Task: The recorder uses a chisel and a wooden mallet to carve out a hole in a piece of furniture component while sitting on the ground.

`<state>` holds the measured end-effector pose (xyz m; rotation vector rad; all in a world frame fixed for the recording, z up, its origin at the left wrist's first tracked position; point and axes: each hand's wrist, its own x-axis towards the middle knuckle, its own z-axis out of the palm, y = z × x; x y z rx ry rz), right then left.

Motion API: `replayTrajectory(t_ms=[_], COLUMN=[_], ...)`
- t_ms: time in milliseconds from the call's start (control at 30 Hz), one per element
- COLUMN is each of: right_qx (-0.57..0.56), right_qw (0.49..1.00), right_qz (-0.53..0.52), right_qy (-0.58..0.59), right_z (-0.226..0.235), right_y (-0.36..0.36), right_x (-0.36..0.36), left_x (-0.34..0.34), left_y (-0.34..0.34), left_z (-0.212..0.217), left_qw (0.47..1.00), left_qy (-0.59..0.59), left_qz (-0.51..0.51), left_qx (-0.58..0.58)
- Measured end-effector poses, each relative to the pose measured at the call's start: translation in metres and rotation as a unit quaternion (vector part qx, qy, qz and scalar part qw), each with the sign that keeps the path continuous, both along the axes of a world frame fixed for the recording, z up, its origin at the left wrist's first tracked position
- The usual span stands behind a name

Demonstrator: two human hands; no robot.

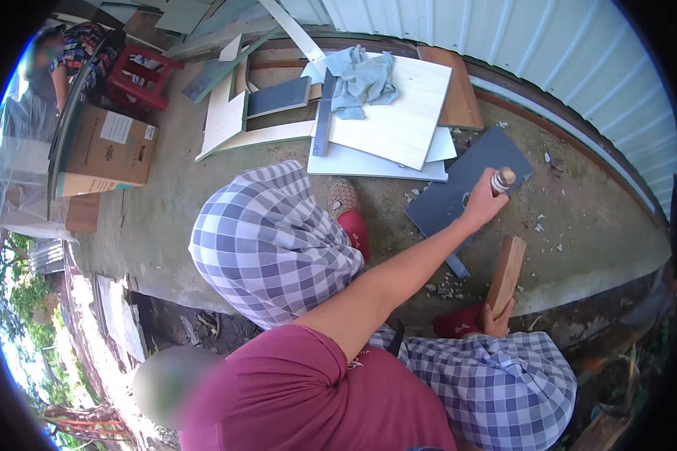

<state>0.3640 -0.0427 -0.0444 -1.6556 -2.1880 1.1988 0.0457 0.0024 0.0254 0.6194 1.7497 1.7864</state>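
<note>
My left arm reaches across to the right, and my left hand is closed around the upright handle of a chisel. The handle's round wooden end and a pale band show above the fist; the blade is hidden below. Beneath the hand lies a dark grey board on the ground, with a small pale mark beside the wrist. Low by my right knee, my right hand grips the lower end of a wooden block. The block is tilted upward, apart from the board and the chisel.
Pale chips litter the concrete. Ahead lie stacked white panels with a blue-grey cloth, and cut board frames. A metal wall bounds the right. At left are a cardboard box, a red stool and another person.
</note>
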Motion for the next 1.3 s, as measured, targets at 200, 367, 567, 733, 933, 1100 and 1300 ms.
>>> replayTrajectory(t_ms=[200,367,567,733,933,1100,1300], right_qx=[-0.031,-0.040,0.067,0.087,-0.032,0.054,0.053], right_qw=[0.999,0.992,0.938,0.978,0.983,0.980,0.969], right_qz=[0.018,0.121,0.231,0.135,0.007,-0.092,-0.176], right_qy=[0.023,0.009,-0.249,-0.133,0.181,0.170,0.163], right_z=[0.015,0.014,0.234,0.257,0.214,0.184,0.149], right_y=[-0.006,0.035,0.124,0.130,0.080,0.032,0.001], right_x=[-0.012,0.045,-0.052,-0.107,-0.185,-0.191,-0.169], left_x=[0.006,-0.014,-0.099,-0.082,-0.074,-0.066,-0.071], left_y=[-0.025,-0.013,-0.018,-0.004,0.007,0.001,0.002], left_z=[0.009,0.018,0.008,0.006,-0.043,-0.042,-0.051], left_qw=[1.000,0.996,0.971,0.970,0.987,0.981,0.968], left_qy=[0.008,-0.009,-0.078,-0.150,-0.044,-0.072,-0.117], left_qz=[0.004,0.072,0.173,0.120,0.132,0.158,0.185], left_qx=[0.017,0.054,0.149,0.149,0.075,0.082,0.126])
